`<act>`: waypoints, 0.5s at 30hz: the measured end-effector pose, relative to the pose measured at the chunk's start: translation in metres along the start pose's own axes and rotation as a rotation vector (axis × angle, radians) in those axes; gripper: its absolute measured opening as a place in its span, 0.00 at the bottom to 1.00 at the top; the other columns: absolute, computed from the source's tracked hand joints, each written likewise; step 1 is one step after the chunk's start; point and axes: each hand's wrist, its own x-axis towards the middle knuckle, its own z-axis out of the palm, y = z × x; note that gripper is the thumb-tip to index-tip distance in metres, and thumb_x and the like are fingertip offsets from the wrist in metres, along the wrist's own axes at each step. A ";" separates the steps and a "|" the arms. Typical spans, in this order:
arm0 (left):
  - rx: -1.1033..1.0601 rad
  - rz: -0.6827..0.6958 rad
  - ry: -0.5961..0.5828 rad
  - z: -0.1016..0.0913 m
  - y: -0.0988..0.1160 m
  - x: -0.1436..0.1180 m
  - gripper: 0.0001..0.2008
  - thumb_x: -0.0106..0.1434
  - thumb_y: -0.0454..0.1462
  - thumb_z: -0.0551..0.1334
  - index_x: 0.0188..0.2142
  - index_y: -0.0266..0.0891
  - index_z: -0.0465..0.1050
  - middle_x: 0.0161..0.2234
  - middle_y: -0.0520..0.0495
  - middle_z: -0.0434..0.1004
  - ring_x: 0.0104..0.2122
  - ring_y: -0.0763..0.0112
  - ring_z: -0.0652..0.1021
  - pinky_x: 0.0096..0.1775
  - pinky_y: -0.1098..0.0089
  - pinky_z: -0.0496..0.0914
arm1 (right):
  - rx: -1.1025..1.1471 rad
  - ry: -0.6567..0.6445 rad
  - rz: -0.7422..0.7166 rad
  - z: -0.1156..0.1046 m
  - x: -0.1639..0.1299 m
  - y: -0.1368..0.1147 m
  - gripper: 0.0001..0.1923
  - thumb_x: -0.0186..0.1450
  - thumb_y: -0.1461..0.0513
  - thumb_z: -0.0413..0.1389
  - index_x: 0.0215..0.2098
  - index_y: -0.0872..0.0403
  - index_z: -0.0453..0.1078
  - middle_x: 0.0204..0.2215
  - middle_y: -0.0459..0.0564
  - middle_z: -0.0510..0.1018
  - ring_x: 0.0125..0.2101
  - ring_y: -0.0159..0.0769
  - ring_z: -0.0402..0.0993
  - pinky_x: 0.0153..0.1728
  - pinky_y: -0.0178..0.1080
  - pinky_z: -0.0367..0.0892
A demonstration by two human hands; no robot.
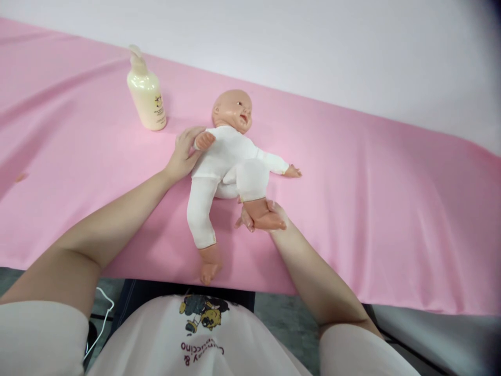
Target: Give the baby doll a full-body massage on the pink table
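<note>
A baby doll (227, 151) with a bald head and a white cloth body lies on its back on the pink cloth, its face turned to the right. My left hand (186, 149) is closed around the doll's bent arm, by the small hand at its side. Under the doll's raised leg, my right hand (250, 219) grips the ankle; the foot hides part of my palm and fingers. The doll's other leg stretches toward the front edge, and its other arm lies out to the right.
A pale yellow pump bottle (146, 99) stands behind my left hand. The pink cloth (371, 209) covers the table, with folds at left and right. A white cable (102, 324) hangs below the front edge at left.
</note>
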 end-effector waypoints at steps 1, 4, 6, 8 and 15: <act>-0.048 -0.031 0.029 0.001 -0.005 0.000 0.29 0.70 0.57 0.54 0.62 0.45 0.63 0.59 0.38 0.69 0.62 0.54 0.69 0.65 0.50 0.61 | 0.018 -0.071 0.016 -0.003 0.000 0.003 0.38 0.56 0.38 0.63 0.52 0.54 0.66 0.25 0.45 0.81 0.24 0.36 0.78 0.42 0.48 0.76; -0.181 -0.162 0.131 0.004 -0.022 -0.002 0.30 0.68 0.60 0.54 0.60 0.44 0.62 0.55 0.39 0.72 0.58 0.57 0.73 0.61 0.53 0.66 | 0.087 -0.344 0.087 -0.006 0.001 0.008 0.40 0.51 0.43 0.70 0.53 0.53 0.66 0.34 0.52 0.85 0.32 0.40 0.83 0.47 0.49 0.76; -0.250 -0.254 0.198 0.006 -0.032 -0.002 0.29 0.68 0.61 0.54 0.58 0.45 0.63 0.53 0.40 0.73 0.56 0.59 0.75 0.60 0.54 0.68 | 0.093 -0.525 0.185 -0.002 0.003 0.007 0.38 0.49 0.50 0.74 0.52 0.54 0.67 0.39 0.56 0.85 0.39 0.43 0.85 0.51 0.48 0.74; -0.305 -0.311 0.244 0.007 -0.039 -0.002 0.29 0.68 0.61 0.55 0.58 0.46 0.62 0.54 0.40 0.73 0.56 0.60 0.75 0.60 0.54 0.69 | 0.039 -0.632 0.296 0.006 0.005 0.002 0.38 0.48 0.58 0.76 0.52 0.56 0.68 0.44 0.60 0.84 0.45 0.45 0.84 0.51 0.46 0.75; -0.460 -0.347 0.282 0.009 -0.051 0.004 0.39 0.60 0.62 0.63 0.62 0.46 0.59 0.57 0.38 0.73 0.57 0.59 0.75 0.60 0.54 0.69 | -0.361 -0.398 0.421 0.029 0.004 -0.010 0.31 0.55 0.62 0.72 0.54 0.61 0.70 0.49 0.60 0.82 0.49 0.40 0.80 0.51 0.36 0.74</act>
